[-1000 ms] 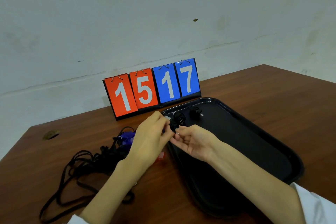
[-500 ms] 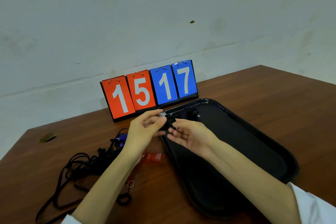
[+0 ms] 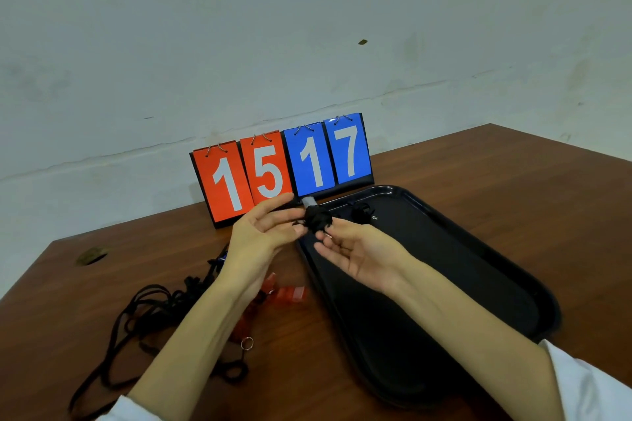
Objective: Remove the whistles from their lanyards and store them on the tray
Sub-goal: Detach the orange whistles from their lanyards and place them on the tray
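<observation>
Over the tray's near-left corner my left hand (image 3: 263, 232) and my right hand (image 3: 355, 255) hold a black whistle (image 3: 318, 217) between their fingertips. The left fingers pinch its grey mouthpiece end; the right fingertips pinch it from below, next to a small metal ring. Another black whistle (image 3: 362, 212) lies at the far end of the black tray (image 3: 478, 270). A red whistle (image 3: 287, 294) lies on the table just left of the tray. A blue whistle (image 3: 222, 256) is mostly hidden behind my left wrist.
A tangle of black lanyards (image 3: 154, 314) lies on the brown table (image 3: 513, 181) at the left, with a loose key ring (image 3: 247, 342). A flip scoreboard (image 3: 280, 167) reading 15 17 stands behind the tray against the wall.
Both hands have lifted the black whistle up and a little farther away, from the table's level near the tray edge to in front of the scoreboard's base.
</observation>
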`<state>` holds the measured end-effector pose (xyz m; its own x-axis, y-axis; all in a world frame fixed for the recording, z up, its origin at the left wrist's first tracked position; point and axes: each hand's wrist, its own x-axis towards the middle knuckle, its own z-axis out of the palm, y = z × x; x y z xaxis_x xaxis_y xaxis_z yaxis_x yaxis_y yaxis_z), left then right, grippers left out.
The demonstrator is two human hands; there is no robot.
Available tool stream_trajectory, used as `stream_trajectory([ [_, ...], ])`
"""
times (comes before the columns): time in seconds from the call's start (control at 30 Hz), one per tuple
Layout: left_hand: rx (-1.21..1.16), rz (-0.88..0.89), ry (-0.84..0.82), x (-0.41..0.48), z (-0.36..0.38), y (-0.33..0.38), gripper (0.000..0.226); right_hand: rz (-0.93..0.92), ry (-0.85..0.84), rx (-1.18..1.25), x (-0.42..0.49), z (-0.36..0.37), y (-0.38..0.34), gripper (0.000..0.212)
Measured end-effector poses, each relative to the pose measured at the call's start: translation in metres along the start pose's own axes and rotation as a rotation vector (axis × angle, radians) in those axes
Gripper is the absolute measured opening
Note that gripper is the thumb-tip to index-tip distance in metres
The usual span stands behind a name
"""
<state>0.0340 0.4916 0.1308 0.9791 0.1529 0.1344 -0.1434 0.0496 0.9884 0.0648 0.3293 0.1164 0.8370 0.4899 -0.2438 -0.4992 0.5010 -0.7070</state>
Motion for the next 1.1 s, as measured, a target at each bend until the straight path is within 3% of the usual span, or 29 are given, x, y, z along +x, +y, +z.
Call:
stream_trajectory([
  [0.3, 0.354, 0.326, 0.250, -0.007, 0.015, 0.009, 0.029, 0.119, -0.001, 0.323, -0.003, 0.000, -0.003, 0.021],
  [0.43, 0.649, 0.586, 0.187, -0.015, 0.023, 0.010, 0.032, 0.043, 0.001, 0.226, -0.002, -0.001, -0.001, 0.035],
  [0.53, 0.743, 0.734, 0.157, -0.019, 0.028, 0.009, 0.032, 0.003, -0.051, 0.088, -0.007, 0.006, 0.003, 0.027],
  [0.8, 0.788, 0.811, 0.247, -0.018, 0.020, 0.004, 0.008, 0.015, -0.093, 0.106, -0.010, 0.014, 0.008, 0.029],
  [0.93, 1.030, 0.875, 0.195, -0.011, 0.016, -0.007, 0.014, 0.025, -0.075, 0.152, -0.007, 0.011, 0.006, 0.035],
  [1.0, 1.064, 0.841, 0.147, -0.010, 0.018, -0.010, 0.018, 0.027, -0.054, 0.156, -0.005, 0.008, 0.005, 0.039],
  [1.1, 0.828, 0.651, 0.154, -0.013, 0.021, -0.003, 0.021, 0.020, -0.021, 0.132, -0.004, 0.006, 0.004, 0.036],
])
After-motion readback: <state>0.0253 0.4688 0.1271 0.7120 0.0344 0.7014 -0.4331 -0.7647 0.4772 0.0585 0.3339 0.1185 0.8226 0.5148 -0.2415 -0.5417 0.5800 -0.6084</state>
